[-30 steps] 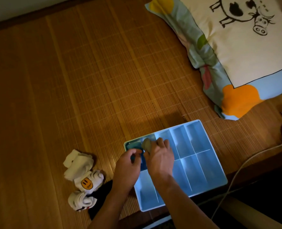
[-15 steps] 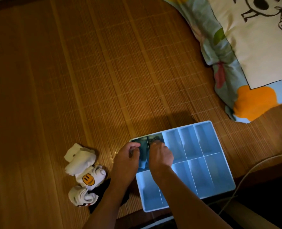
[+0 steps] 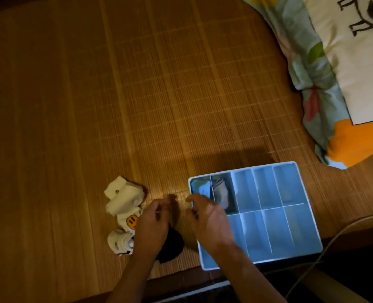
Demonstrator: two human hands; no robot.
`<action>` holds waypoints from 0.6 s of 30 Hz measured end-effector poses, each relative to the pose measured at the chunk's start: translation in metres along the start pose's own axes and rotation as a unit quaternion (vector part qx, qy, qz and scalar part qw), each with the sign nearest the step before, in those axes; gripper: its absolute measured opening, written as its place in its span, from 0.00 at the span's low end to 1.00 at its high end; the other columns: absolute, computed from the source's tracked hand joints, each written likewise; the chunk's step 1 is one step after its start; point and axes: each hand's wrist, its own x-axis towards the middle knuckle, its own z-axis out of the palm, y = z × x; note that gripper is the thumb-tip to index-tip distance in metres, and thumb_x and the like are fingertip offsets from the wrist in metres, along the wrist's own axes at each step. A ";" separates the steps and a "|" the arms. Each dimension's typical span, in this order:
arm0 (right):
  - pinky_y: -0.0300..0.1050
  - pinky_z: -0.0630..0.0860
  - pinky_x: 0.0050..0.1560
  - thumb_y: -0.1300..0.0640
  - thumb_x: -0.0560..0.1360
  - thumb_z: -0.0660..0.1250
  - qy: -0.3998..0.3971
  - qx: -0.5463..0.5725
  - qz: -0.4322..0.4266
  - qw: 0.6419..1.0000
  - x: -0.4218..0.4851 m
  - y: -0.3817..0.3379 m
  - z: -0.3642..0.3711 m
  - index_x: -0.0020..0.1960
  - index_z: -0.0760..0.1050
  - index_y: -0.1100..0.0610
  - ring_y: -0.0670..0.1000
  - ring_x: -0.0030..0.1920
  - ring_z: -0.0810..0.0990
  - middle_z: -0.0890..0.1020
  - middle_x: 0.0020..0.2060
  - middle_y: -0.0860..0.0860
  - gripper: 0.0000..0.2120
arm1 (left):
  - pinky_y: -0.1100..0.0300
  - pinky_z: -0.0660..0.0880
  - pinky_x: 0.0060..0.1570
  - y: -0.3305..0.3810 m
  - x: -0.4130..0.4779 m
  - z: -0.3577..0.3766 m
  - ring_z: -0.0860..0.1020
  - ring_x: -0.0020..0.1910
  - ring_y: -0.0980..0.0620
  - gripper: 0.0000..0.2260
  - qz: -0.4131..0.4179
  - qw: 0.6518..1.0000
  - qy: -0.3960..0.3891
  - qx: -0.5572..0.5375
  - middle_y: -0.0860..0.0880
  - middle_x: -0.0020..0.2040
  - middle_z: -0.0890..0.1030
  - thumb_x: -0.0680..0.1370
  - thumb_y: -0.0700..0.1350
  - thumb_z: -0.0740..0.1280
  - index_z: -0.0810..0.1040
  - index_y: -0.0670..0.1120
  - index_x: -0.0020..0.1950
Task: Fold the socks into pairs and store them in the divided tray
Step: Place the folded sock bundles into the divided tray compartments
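Head — rolled grey socks [image 3: 221, 191] in tray [image 3: 266, 186]

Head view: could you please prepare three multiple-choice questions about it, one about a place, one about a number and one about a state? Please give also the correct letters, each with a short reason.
1. Where do the white socks lie?
A. on the mat, left of the tray
B. inside the tray
C. draped over the tray's far rim

2. How many tray compartments hold socks?
A. one
B. two
C. five

3. What does the right hand hold?
A. a grey sock
B. nothing
C. a white sock

Answers:
1. A, the white socks rest on the mat beside the left hand, apart from the tray.
2. B, only the two far-left compartments are filled, one by a blue pair and one by a grey pair.
3. B, its fingers are loosely curled with nothing between them.
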 end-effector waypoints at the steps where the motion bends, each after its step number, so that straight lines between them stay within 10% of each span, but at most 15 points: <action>1: 0.48 0.79 0.53 0.53 0.81 0.64 -0.034 -0.007 -0.021 0.999 -0.007 -0.002 0.012 0.63 0.75 0.49 0.52 0.53 0.83 0.81 0.59 0.49 0.12 | 0.68 0.74 0.48 -0.009 -0.008 -0.008 0.81 0.49 0.60 0.08 -0.002 1.000 0.013 0.004 0.56 0.49 0.84 0.83 0.40 0.64 0.82 0.50 0.55; 12: 0.52 0.61 0.76 0.40 0.80 0.63 -0.164 -0.163 0.072 0.970 -0.035 -0.002 0.127 0.82 0.40 0.55 0.59 0.78 0.56 0.52 0.79 0.60 0.43 | 0.65 0.79 0.37 -0.070 -0.053 -0.034 0.85 0.43 0.55 0.08 -0.151 0.973 0.045 -0.168 0.53 0.45 0.87 0.83 0.43 0.65 0.84 0.52 0.51; 18: 0.51 0.69 0.71 0.48 0.79 0.68 -0.148 -0.218 0.043 0.964 -0.012 0.001 0.149 0.79 0.51 0.57 0.58 0.75 0.63 0.61 0.76 0.58 0.38 | 0.65 0.79 0.39 -0.079 -0.040 -0.044 0.84 0.39 0.54 0.09 -0.110 0.975 0.051 -0.187 0.53 0.44 0.86 0.84 0.41 0.64 0.84 0.48 0.51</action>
